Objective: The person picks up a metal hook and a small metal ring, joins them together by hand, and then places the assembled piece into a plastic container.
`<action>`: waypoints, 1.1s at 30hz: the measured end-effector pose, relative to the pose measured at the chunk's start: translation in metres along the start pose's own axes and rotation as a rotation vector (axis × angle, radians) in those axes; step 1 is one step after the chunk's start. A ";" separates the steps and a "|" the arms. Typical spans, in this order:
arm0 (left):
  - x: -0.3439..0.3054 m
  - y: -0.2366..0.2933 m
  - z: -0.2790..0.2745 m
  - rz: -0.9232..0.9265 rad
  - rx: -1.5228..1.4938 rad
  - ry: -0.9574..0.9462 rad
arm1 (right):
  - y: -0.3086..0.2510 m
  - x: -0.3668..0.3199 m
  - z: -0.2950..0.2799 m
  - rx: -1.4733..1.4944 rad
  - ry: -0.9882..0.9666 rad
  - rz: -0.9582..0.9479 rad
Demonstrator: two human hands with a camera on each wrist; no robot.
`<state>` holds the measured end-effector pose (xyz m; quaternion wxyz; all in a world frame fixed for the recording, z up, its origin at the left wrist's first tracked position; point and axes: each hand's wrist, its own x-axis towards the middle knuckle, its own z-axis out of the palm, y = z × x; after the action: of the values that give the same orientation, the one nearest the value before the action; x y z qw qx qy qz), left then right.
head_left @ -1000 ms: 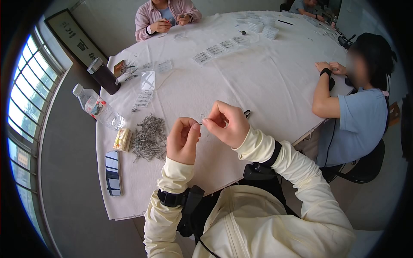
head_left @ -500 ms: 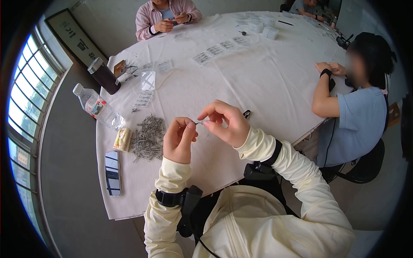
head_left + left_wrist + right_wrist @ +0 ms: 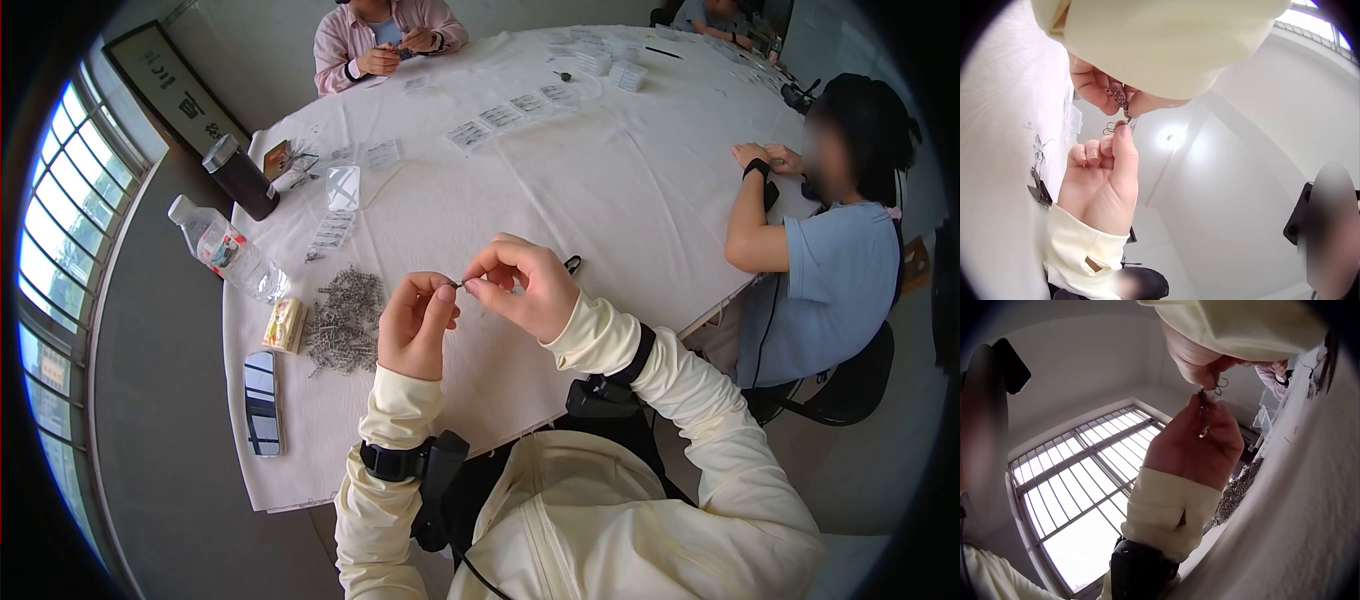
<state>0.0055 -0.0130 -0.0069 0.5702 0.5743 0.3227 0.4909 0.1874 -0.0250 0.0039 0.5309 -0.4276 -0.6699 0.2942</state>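
In front of me my left hand and my right hand meet fingertip to fingertip above the table. A small knobbly, coil-like metal piece is pinched in the left hand, part of it lying across the curled fingers. Thin curved wire hooks, like a fish hook, stick out beside the right thumb and forefinger, which pinch them. Fingertips cover the spot where hook and metal piece come together. Left of the hands lies a heap of similar grey metal pieces.
Near the heap are a yellow-and-white packet, a phone, a water bottle and a dark flask. Clear cases with small parts lie beyond. A black clip-like object is beyond my right hand. Other people sit round the table.
My left hand has shifted slightly left. The right forefinger straightened half a second ago and now bends back in to the thumb. The hook, upright before, is now mostly covered by fingertips in the head view.
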 end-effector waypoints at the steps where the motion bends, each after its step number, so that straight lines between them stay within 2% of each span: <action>1: 0.000 0.000 0.000 -0.001 -0.002 0.003 | 0.000 0.000 0.000 -0.021 0.002 -0.002; 20: 0.001 0.004 0.001 0.017 0.075 -0.011 | 0.000 0.000 0.000 -0.127 0.085 -0.108; 33: 0.002 0.000 0.002 0.024 0.074 0.017 | 0.000 -0.002 0.004 -0.229 0.082 -0.268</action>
<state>0.0075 -0.0116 -0.0059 0.5398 0.5947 0.3383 0.4903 0.1835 -0.0260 0.0020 0.5402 -0.4036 -0.7278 0.1249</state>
